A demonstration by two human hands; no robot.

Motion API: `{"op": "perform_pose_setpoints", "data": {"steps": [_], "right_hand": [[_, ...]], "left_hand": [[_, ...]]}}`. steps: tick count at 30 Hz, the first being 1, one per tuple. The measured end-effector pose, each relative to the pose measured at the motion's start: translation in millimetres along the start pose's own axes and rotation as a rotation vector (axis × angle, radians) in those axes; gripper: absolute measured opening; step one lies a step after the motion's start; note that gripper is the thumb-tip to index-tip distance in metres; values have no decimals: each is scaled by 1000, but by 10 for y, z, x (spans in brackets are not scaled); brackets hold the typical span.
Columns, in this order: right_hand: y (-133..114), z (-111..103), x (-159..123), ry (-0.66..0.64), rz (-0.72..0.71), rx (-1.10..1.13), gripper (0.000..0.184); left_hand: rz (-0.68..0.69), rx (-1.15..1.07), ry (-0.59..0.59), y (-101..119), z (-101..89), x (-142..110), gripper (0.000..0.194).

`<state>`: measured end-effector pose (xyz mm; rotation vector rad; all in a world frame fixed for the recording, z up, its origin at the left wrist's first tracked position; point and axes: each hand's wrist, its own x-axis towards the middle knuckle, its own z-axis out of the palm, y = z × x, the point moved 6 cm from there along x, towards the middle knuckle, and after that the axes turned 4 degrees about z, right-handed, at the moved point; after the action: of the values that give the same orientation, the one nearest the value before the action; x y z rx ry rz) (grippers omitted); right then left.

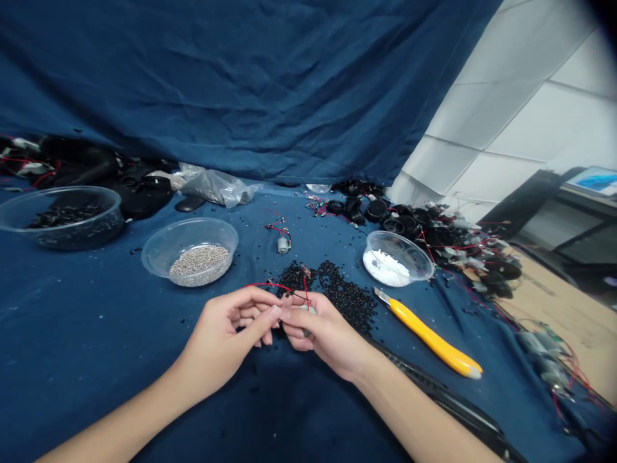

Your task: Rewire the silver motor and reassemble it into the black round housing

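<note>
In front of me, over the blue cloth, my right hand point(318, 328) is closed around a small motor point(310, 310), mostly covered by my fingers, with red wires point(306, 292) rising from it. The thumb and fingers of my left hand point(241, 325) pinch together against my right fingertips; what lies between them is hidden. Just beyond both hands spreads a loose pile of tiny black pieces point(349, 299). Another small grey motor point(283, 245) with red wires lies further back on the cloth.
A yellow utility knife point(429, 334) lies at right, blade out. Round plastic tubs hold metal-coloured bits point(200, 263), white pieces point(385, 267) and black parts point(62, 215). Heaped black parts and wires point(424, 231) line the right edge. A long black object point(448, 399) lies under my right forearm.
</note>
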<state>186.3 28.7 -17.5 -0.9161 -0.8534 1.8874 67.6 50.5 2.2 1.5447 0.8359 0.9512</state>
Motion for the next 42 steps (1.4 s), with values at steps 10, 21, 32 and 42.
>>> {"op": "perform_pose_setpoints", "data": {"steps": [10, 21, 32, 42], "right_hand": [[-229, -293, 60, 82, -185, -36, 20], [-205, -387, 64, 149, -138, -158, 46], [-169, -219, -20, 96, -156, -622, 35], [-190, -237, -24, 128, -131, -491, 31]], "left_hand": [[-33, 94, 10, -39, -76, 44, 14], [173, 589, -449, -102, 183, -57, 21], [170, 624, -320, -70, 53, 0, 23], [107, 530, -213, -41, -26, 58, 21]]}}
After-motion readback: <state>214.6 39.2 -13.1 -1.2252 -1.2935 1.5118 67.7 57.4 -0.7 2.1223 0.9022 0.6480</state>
